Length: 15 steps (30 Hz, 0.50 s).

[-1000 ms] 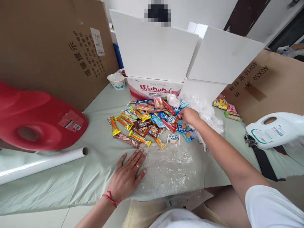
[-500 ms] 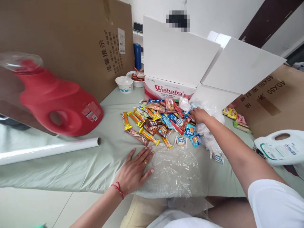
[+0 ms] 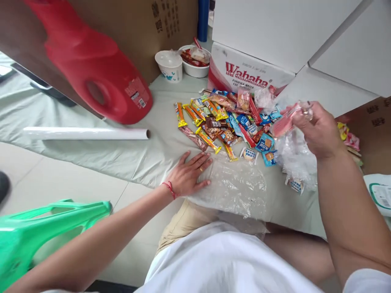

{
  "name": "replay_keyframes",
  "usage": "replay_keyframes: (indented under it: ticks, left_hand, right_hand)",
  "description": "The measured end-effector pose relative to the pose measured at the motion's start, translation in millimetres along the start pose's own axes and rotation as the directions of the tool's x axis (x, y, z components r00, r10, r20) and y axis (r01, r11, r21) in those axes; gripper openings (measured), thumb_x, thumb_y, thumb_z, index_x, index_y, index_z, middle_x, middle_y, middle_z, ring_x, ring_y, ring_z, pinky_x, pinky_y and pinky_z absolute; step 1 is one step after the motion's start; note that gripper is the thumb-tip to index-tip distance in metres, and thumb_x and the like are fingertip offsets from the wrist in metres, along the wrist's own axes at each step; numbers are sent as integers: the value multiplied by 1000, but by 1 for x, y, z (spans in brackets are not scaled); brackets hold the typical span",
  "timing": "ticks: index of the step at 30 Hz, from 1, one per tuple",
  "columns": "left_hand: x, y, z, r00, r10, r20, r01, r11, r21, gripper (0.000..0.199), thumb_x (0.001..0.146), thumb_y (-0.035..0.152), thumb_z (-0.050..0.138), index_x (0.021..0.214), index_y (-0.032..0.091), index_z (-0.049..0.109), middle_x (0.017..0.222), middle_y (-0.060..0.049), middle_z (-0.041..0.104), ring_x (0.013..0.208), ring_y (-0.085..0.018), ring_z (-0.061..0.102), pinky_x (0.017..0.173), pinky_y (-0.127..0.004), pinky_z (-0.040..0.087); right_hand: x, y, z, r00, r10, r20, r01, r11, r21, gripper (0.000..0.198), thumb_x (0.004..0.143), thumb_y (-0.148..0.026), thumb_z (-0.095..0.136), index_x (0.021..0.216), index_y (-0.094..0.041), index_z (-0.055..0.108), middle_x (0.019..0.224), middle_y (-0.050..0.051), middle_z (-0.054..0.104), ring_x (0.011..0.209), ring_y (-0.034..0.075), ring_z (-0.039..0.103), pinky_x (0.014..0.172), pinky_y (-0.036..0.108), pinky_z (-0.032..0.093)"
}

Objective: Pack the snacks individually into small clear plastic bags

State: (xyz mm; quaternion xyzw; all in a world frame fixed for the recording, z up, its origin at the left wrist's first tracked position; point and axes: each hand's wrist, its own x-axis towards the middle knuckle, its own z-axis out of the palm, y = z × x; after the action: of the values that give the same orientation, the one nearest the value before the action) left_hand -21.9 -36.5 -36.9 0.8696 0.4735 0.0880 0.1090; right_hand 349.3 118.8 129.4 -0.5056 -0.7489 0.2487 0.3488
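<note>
My left hand lies flat on the cloth-covered table, fingers spread, at the left edge of a clear plastic bag. Pinched in my right hand is a pink wrapped snack, lifted over the right side of the snack pile. That pile holds several small packets: yellow-and-orange bars, a brown cookie packet, blue packets and a white packet. Below my right hand sits crumpled clear plastic, with another white packet at its lower edge.
Behind the pile stands an open white Wahaha carton. A white cup and a bowl of wrapped food are left of it. A red jug and a white roll occupy the left. A green stool stands on the floor.
My right hand has risen from the pile, moving right and toward me, now with the pink snack in it. The left hand stays flat. The view has tilted down.
</note>
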Motion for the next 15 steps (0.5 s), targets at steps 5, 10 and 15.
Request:
replay_keyframes:
  ticks: [5,10,15]
  left_hand:
    - [0,0,1,1000,-4,9,4,1000,24,76,101,64,43,166,26,31,170,-12,36,156,-33,36,130,-60,11]
    - [2,-1,1,1000,-20,21,20,1000,17,74,101,63,44,165,27,33,169,-12,37,155,-32,39,130,-60,11]
    - [2,1,-1,999,-23,39,23,1000,-6,76,102,63,41,165,23,32,171,-12,33,157,-33,35,130,-61,8]
  right_hand:
    - [-3,31,9,985,91,-149,-145,903,-404,30,80,-49,78,92,-26,65,97,7,74,98,29,68,97,53,52]
    - [-14,24,-11,929,-1,-370,-27,997,-70,37,90,-58,68,106,-27,60,110,9,71,105,26,68,92,46,56]
    - [-61,-51,10,958,39,285,-82,987,139,32,87,-53,76,102,-28,63,82,0,67,71,19,66,66,34,54]
